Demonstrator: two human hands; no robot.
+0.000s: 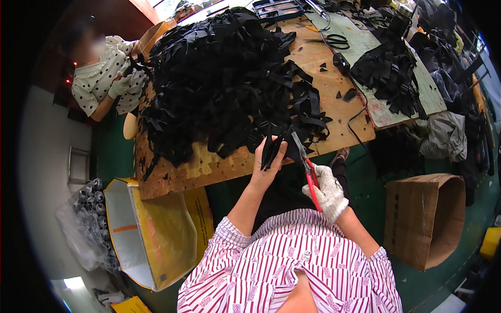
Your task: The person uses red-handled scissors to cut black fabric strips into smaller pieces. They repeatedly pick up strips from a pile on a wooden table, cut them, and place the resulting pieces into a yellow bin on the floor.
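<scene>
My bare left hand [270, 159] is closed round a bundle of black webbing straps [272, 151] at the table's near edge. Just to its right, my right hand [327, 192], in a white knitted glove, grips red-handled pliers [312, 182]. The grey jaws of the tool point up and away from me, beside the bundle and apart from it. What the jaws hold, if anything, is too small to make out. Beyond both hands spreads a large heap of black straps [224, 78] on the wooden table.
Black-handled scissors [336, 41] and a black cable [360, 112] lie right of the heap. More black straps [389, 73] cover a pale green table. A cardboard box [412, 219] stands at right, a yellow-and-white bin [167, 235] at left. A co-worker [117, 78] works across at left.
</scene>
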